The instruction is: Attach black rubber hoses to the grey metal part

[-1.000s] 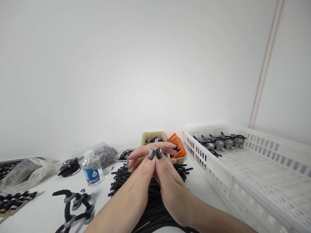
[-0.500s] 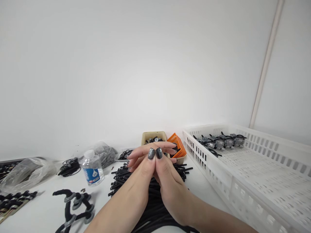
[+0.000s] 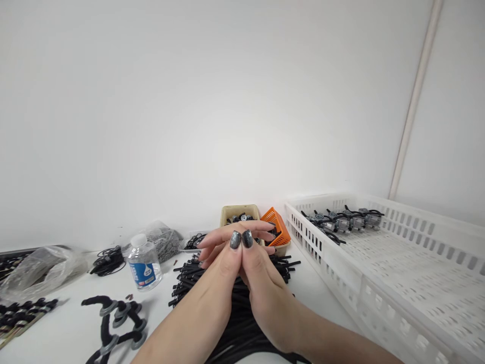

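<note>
Nearest, a bundle of black tubes point(image 3: 240, 333) lies on the white tabletop point(image 3: 312, 298), directly beneath the left hand point(image 3: 223, 275) and right hand point(image 3: 262, 285). Their thumbs meet at the tips and the fingers curve loosely across one another. Nothing shows between them, but the palms are hidden: I cannot tell how closed they are or whether they hold anything. Relaxed wrists and level thumbs would suit this pose (the fanned tube ends could snag). Beyond sit a beige bin point(image 3: 239, 209) and tilted orange basket point(image 3: 281, 227).
</note>
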A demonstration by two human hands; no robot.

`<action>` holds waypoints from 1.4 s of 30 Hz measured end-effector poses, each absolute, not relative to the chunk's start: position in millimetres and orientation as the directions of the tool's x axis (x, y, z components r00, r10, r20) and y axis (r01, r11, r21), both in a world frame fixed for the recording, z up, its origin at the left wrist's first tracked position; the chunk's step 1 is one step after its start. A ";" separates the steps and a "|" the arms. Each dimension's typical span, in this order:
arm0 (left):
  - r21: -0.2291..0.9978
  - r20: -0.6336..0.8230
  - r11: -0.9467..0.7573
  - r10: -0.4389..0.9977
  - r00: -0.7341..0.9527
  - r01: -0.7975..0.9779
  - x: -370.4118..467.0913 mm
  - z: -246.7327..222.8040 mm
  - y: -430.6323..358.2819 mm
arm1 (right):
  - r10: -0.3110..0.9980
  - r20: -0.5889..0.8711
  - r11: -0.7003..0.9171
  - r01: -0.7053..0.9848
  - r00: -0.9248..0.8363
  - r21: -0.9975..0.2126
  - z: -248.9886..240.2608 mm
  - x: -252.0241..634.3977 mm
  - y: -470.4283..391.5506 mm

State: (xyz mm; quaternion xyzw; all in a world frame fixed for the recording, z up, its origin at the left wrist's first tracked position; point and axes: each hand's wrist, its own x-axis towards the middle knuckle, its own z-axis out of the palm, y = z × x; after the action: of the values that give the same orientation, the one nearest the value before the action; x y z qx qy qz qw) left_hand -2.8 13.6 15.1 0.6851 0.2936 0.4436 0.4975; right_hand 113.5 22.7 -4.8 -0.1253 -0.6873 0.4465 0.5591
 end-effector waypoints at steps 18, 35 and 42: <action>0.946 0.293 -0.325 0.864 0.410 0.008 -2.9 16.1 11.6 | 0.696 0.633 0.552 -0.311 -0.339 -0.774 -5.8 113.6 20.8; 0.944 0.318 -0.327 0.848 0.424 -0.055 -1.8 12.0 14.2 | 0.684 0.639 0.526 -0.368 -0.352 -0.767 -3.4 112.4 21.1; 0.942 0.315 -0.333 0.848 0.427 -0.033 -2.7 12.3 13.4 | 0.685 0.641 0.531 -0.366 -0.346 -0.765 -5.6 112.1 20.1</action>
State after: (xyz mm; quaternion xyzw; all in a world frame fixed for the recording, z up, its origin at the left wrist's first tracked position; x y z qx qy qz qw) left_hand -2.7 13.4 12.3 0.6844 0.2976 0.4450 0.4949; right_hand 112.1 20.1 -5.6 -0.1187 -0.6726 0.4697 0.5593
